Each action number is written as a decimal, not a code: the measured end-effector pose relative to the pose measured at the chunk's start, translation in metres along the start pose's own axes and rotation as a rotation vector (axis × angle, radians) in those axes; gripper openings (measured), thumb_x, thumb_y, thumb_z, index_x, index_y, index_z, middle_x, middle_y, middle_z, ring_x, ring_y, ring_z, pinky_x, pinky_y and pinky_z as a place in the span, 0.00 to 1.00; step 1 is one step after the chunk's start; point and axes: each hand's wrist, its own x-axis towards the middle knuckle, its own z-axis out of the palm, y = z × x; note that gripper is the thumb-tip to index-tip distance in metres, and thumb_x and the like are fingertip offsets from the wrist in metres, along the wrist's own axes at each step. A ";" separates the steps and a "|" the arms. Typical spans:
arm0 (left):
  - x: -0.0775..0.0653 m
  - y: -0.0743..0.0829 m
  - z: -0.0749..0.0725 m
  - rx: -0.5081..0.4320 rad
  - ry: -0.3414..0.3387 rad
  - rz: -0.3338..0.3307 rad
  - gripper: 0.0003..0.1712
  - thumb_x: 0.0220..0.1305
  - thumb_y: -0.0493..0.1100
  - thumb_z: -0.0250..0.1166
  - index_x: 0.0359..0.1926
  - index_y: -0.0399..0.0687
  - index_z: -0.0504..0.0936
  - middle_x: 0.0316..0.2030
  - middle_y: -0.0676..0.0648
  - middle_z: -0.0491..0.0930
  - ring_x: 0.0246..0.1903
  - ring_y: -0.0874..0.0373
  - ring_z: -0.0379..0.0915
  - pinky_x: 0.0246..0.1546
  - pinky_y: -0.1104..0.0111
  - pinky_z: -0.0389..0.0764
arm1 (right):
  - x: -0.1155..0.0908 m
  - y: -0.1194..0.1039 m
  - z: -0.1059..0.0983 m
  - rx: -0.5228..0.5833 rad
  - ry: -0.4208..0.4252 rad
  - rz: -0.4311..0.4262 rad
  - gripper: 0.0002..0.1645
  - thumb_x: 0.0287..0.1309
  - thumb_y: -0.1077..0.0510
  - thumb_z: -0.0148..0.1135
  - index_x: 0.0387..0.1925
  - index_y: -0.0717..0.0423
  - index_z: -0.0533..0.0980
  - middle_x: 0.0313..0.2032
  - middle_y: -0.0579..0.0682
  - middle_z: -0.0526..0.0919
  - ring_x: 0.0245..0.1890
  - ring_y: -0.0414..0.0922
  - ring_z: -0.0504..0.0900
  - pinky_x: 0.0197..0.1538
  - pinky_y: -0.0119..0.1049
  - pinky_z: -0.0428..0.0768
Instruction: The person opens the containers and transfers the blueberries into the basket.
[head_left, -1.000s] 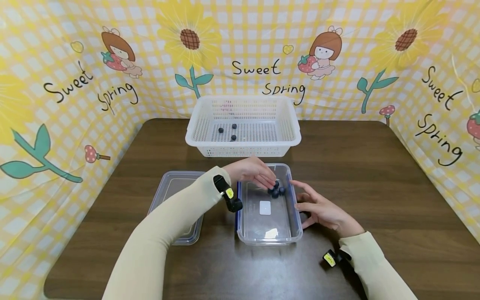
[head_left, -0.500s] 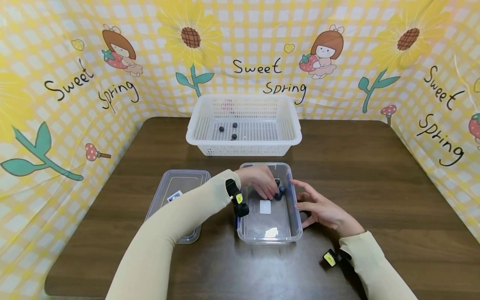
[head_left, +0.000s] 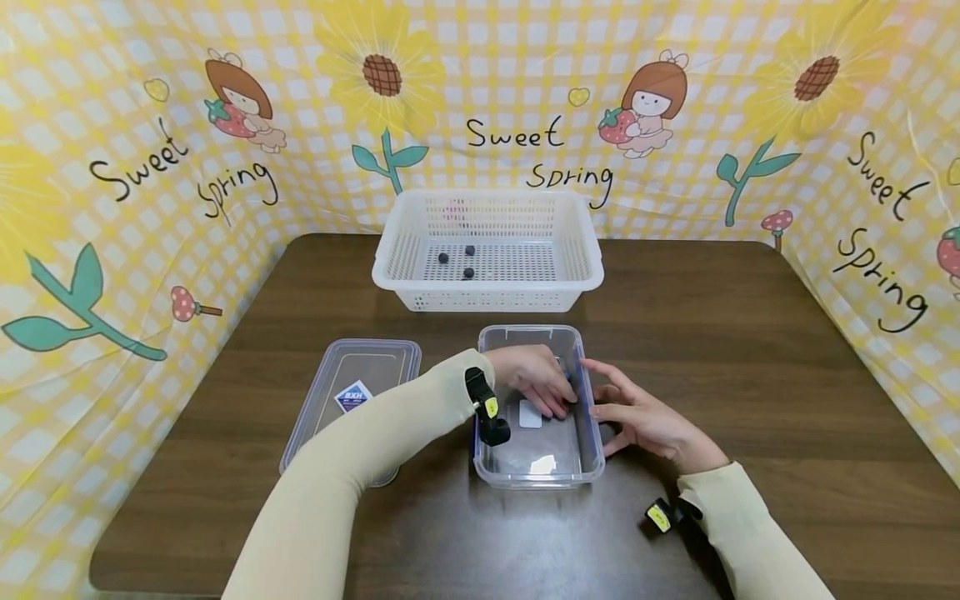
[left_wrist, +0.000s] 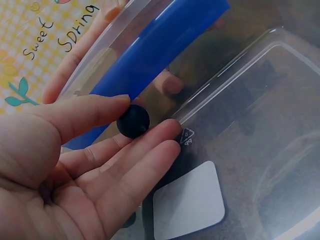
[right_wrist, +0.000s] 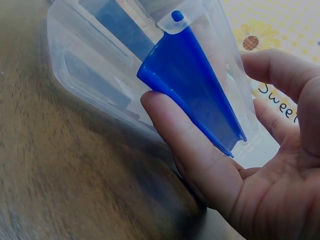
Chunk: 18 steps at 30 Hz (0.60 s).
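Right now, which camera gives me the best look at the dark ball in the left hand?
The left wrist view: there the dark ball shows large and mostly uncovered, pinched by the left hand. The head view shows only a small dark bit at that hand; the right wrist view shows the clear box but no ball I can make out.

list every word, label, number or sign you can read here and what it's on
"Sweet Spring": three times across the yellow checked cloth, head view.
"BXH": diamond sticker on the lid; smaller print below is unreadable.
Triangle sign with what looks like "PP": floor of the clear box; its inner mark is too small.
Yellow wrist-camera labels: too small to read.
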 end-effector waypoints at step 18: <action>-0.030 0.017 -0.023 0.008 0.061 0.206 0.14 0.61 0.28 0.67 0.48 0.26 0.82 0.34 0.34 0.86 0.39 0.42 0.86 0.48 0.51 0.84 | 0.000 0.001 -0.001 -0.005 -0.003 -0.002 0.41 0.71 0.64 0.55 0.75 0.35 0.52 0.62 0.73 0.52 0.53 0.55 0.74 0.40 0.60 0.86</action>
